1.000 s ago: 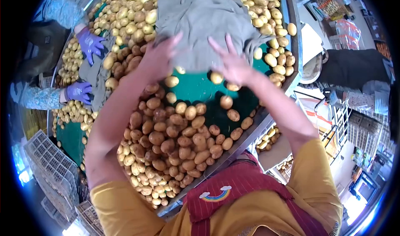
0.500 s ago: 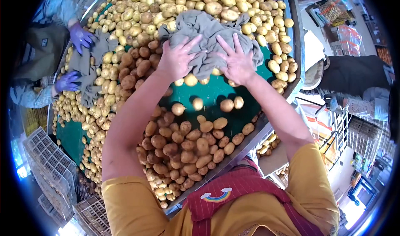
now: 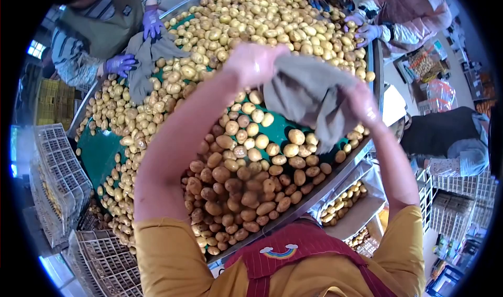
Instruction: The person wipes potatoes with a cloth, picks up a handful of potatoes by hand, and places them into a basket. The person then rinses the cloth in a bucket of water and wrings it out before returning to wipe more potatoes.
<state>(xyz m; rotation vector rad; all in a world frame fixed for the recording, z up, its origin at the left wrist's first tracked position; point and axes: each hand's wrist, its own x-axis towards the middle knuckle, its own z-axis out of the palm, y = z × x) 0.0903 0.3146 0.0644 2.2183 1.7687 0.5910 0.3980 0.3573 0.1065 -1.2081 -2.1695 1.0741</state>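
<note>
Both my hands hold a grey cloth (image 3: 309, 98) lifted off the potatoes, above the green table (image 3: 97, 153). My left hand (image 3: 254, 63) grips its upper left corner. At the cloth's right edge is my right hand (image 3: 364, 103), fingers closed on it. Under the cloth and toward me lie many potatoes (image 3: 246, 187), darker brown near me and paler yellow farther off.
A person in purple gloves (image 3: 119, 63) at the far left presses another grey cloth (image 3: 144, 61) on the potatoes. Another gloved person (image 3: 367, 32) works at the far right. Grey plastic crates (image 3: 60, 176) stand left of the table. A lower tray with potatoes (image 3: 343, 200) sits right.
My hands went from pressing the cloth flat on the potatoes to lifting it up and bunching it toward me. The view shifted, and potatoes have rolled over the bare green patch.
</note>
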